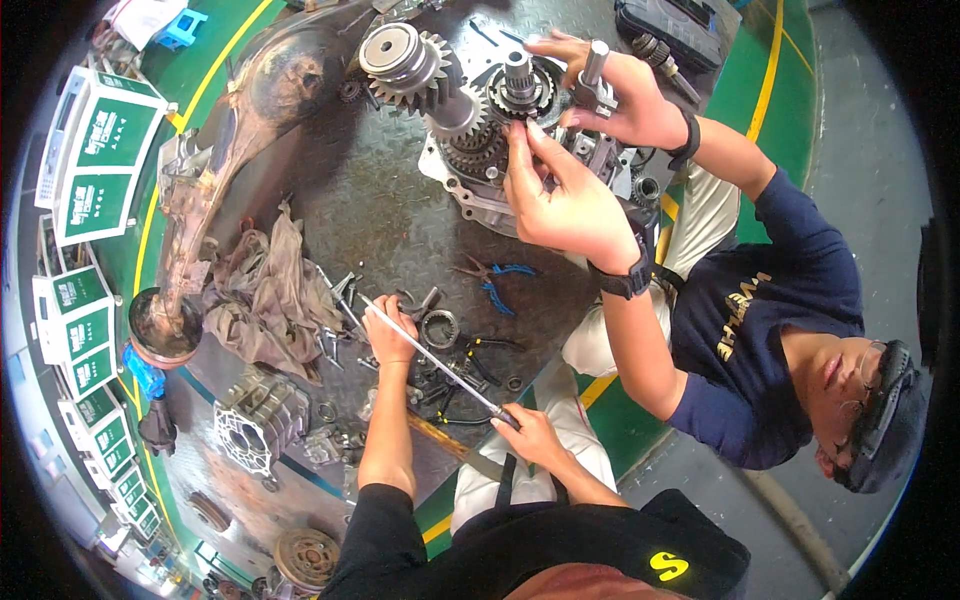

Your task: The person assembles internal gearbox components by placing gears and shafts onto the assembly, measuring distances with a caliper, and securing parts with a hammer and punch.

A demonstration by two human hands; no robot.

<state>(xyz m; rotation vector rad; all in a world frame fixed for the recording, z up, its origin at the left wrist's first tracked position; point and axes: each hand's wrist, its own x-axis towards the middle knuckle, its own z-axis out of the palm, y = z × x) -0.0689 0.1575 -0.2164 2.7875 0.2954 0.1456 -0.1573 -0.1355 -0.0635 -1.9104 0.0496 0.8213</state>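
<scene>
Both sets of fingers are gripping the long metal rod (pixel 435 360) right now: the left hand (pixel 385 335) is curling closed around its upper end, the right hand (pixel 528 428) is pinching its lower end, and the rod is running slanted between them just above the counter (pixel 380 200). It is thin, straight and shiny grey. Beneath it, a bearing ring (pixel 439 328), black-handled pliers (pixel 480 365) and small loose parts are crowding the space, with grey rags (pixel 265 295) just left. The counter's near edge is sitting close below the right hand. Farther up, a co-worker's hands (pixel 570 200) are working on a gear assembly (pixel 500 120), well apart from the rod.
</scene>
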